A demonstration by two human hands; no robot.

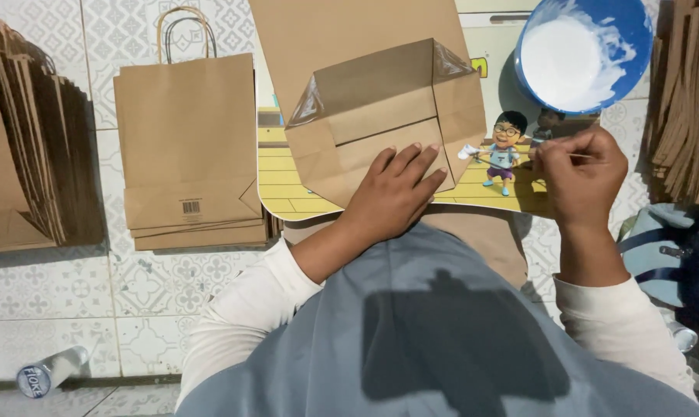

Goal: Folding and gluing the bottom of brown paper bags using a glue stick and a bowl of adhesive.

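The left hand (396,189) lies on the unfinished bag (380,116), with the bowl (585,50) behind the right hand (577,170) (finished bags (187,150) stacked further left).

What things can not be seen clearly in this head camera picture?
- Thin stick in the right hand: its tip is too small to make out.
- Flat brown paper bag being folded: top cut off by the frame edge; lower part hidden under the left hand.
- Brown paper stack: cut off at the right edge.
- Blue bowl of white paste: its rim leaves the frame.
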